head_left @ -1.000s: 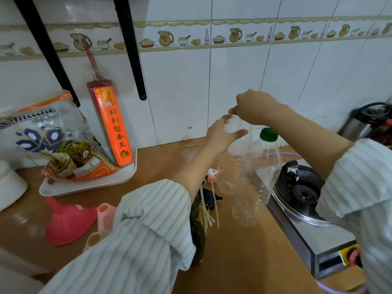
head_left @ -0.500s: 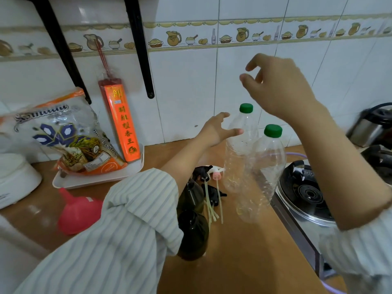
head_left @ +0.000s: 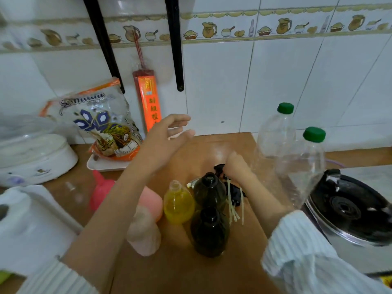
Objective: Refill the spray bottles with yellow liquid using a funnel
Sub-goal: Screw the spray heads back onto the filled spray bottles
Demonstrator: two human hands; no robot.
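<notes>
Near dark bottle: I see the closest dark bottle (head_left: 210,232) standing uncapped on the counter (head_left: 186,272), close by my right sleeve; a careless pull-back of that arm could tip it.
Cloudy bottle: a pale bottle (head_left: 144,232) stands right under my left forearm, so dropping the arm could knock it over.
Yellow bottle: the small clear bottle (head_left: 178,203) holds yellow liquid and has no cap; it stands just beside the second dark bottle (head_left: 209,193). I judge it the worst spill risk, since a bump to either neighbour would slop it out.
Funnel: the pink funnel (head_left: 100,194) lies on its side to the left, partly hidden by my left arm.
Right hand: my right hand (head_left: 237,168) is down on the heap of spray heads (head_left: 232,193) with their pale tubes; fingers curl toward it, but I cannot tell whether they have actually closed on one. Lifting one could drag tangled tubes across the open necks.
Left hand: my left hand (head_left: 167,137) hovers with fingers spread, holding nothing.
Big bottles: two clear green-capped bottles (head_left: 275,141) stand just behind my right hand, beside the stove (head_left: 350,209); they look nearly empty, so I expect them to topple easily.
</notes>
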